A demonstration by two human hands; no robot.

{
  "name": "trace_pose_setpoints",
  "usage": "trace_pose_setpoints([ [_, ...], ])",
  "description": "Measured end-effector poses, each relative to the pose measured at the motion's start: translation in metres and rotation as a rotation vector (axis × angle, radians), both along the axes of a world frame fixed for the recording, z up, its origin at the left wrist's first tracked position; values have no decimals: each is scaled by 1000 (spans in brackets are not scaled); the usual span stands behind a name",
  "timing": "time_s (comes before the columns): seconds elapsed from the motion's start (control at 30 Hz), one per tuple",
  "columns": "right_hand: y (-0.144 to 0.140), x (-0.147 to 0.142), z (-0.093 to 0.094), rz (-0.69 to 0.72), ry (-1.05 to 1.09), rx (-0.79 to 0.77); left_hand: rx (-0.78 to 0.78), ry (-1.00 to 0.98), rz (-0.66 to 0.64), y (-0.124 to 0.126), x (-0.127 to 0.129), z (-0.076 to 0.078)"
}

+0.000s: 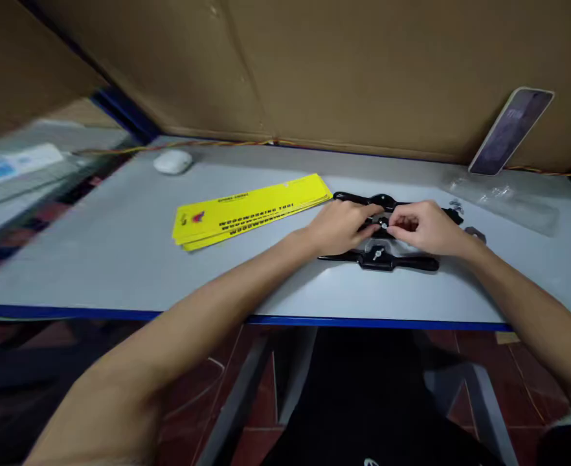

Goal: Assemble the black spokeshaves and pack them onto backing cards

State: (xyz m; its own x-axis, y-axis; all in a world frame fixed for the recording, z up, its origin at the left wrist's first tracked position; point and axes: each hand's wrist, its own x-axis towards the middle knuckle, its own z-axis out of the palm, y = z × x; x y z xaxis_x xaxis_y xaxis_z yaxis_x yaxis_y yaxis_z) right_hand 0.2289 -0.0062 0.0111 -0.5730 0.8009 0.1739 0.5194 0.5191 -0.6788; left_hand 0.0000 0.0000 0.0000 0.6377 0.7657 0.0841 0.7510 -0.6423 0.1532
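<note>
Head view showed, right of frame centre, left hand (336,226) and right hand (424,230) both pinching a small screw fitting on the middle black tool (382,223), apparently mid-adjustment, needing fine fingertip turning next.

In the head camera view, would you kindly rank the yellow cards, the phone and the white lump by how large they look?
Largest to smallest:
1. yellow cards
2. phone, leaning farther back, so its rank is less sure
3. white lump
</note>
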Motion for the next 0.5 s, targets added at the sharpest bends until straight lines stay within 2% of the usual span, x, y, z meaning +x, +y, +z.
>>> trace_pose_setpoints([
  [0.23, 3, 1, -10, -10, 71, -15, 8, -49, -31, 3, -4, -3],
  [0.5, 2, 0, -8, -17, 51, 0, 16, -98, -56, 5, -6, -6],
])
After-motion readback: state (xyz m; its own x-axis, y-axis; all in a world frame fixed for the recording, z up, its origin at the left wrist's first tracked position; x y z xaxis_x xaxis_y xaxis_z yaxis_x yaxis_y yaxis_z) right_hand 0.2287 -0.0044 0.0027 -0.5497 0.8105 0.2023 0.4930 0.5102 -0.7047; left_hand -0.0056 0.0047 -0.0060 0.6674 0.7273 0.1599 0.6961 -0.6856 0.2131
